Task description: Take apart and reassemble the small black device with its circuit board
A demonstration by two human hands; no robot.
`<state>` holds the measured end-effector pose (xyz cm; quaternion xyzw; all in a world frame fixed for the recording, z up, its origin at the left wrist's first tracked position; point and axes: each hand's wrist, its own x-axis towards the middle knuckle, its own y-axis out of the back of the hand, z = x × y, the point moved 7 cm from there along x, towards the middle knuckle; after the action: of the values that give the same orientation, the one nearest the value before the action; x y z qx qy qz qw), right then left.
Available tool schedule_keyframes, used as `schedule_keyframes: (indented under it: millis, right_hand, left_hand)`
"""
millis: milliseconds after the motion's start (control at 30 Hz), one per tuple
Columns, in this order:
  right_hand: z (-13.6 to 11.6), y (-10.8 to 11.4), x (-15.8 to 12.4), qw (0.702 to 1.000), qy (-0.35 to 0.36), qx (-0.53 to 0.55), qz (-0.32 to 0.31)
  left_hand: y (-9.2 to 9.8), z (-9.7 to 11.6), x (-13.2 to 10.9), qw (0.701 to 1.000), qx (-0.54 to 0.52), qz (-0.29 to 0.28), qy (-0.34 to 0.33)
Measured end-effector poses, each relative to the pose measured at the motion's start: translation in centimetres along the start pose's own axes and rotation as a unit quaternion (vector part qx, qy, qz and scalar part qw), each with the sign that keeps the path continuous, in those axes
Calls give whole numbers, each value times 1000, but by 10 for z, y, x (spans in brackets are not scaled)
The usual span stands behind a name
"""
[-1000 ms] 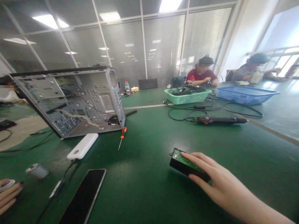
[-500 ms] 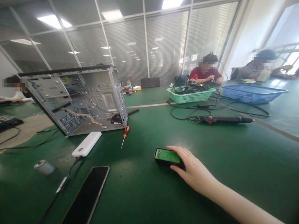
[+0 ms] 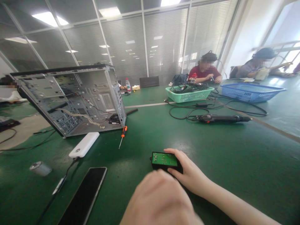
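A small black box with a green circuit board on its top face sits on the green table. My right hand grips the box's right end, thumb on the near side and fingers on the far side. Large and blurred, my left hand is in the foreground, just in front of the box; its back faces me and its fingers are hidden. An orange-handled screwdriver lies to the left of the box, near the open metal computer case.
At left are a white power bank with a cable, a silver cylinder and a black flat panel. Further back lie a black power screwdriver, a green basket and a blue basket. People sit at the table's far side.
My left hand has come into view from the bottom edge, close to the box. The view has shifted slightly; my right hand still grips the box.
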<state>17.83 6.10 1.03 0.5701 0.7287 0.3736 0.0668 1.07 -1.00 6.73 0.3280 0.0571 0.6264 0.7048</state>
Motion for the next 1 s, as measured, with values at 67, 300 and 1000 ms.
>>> schedule_keyframes:
  millis: [67, 300, 1000]
  right_hand:
    - [-1, 1, 0, 1000, 6, 8, 6]
    - [3, 2, -1, 1000, -6, 27, -3]
    - [25, -18, -9, 840, -340, 419, -53]
  left_hand:
    - [-9, -2, 29, 999, 13, -24, -19]
    - [-27, -59, 70, 988, 121, -90, 35]
    - [-42, -87, 59, 978, -83, -86, 168]
